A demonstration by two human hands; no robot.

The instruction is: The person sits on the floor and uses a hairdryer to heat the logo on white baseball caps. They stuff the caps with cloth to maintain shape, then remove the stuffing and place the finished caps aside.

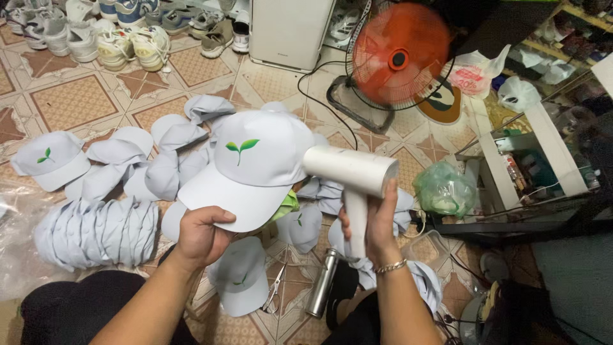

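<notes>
A person seated on a patterned tile floor (70, 102) holds up a white cap (255, 169) bearing a green sprout emblem, the left hand (201, 233) clenched on the edge of its brim at about 7 o'clock from the cap's crown. The right hand (373, 227), a chain bracelet (391, 266) at the wrist, is wrapped around the handle of a white handheld dryer-like appliance (351, 176), whose barrel points at the cap's side from 3 o'clock and sits just beside or against the fabric. The cap hangs in the air at the centre of the view, above the floor.

Loose white caps (166, 153) lie scattered at 10 o'clock from the raised cap, one with its emblem facing up (50, 161) at far 9 o'clock. A nested stack of caps (96, 230) lies on its side at 8 o'clock. Another cap (241, 278) rests at 6 o'clock, beside small scissors (274, 291) and a metal flask (322, 284) lying on the floor. An orange electric fan (399, 54) stands at 1 o'clock, next to a white appliance cabinet (287, 29) at 12 o'clock. Rows of sneakers (121, 32) line the floor at 11 o'clock. A green plastic bag (444, 188) sits at 3 o'clock.
</notes>
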